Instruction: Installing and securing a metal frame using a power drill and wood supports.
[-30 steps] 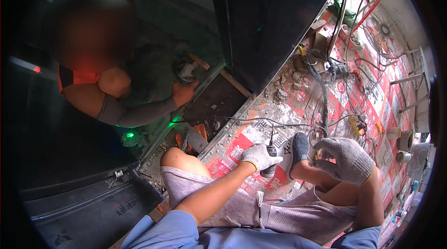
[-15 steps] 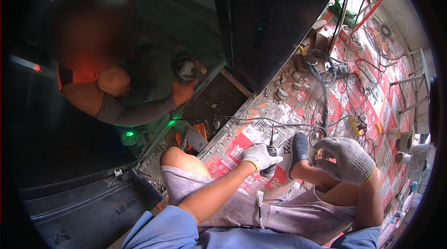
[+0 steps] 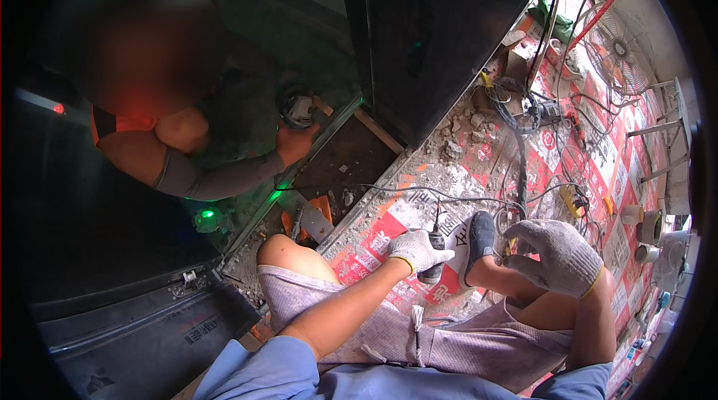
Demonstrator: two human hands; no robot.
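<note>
My left hand [image 3: 419,252], in a white knit work glove, is closed around a dark power drill [image 3: 431,273]. The drill stands with its thin bit pointing away from me, beside my dark shoe. My right hand [image 3: 561,256], also gloved, hangs over my right leg with its fingers bent and apart, and no object shows in it. Across the door sill [image 3: 348,157] crouches another person in dark grey sleeves, whose hand [image 3: 295,144] rests at the sill near a round power tool [image 3: 301,110].
A dark door panel [image 3: 441,34] stands upright ahead. Rubble [image 3: 452,149] and a black cable [image 3: 449,196] lie on the red-and-white floor covering. Farther right are a corded power tool [image 3: 561,112], a fan [image 3: 619,48] and a yellow device [image 3: 574,200]. A green light [image 3: 208,216] glows at left.
The black cable across the sill has shifted slightly. The other person's head and hand have moved a little. My hands stay in place.
</note>
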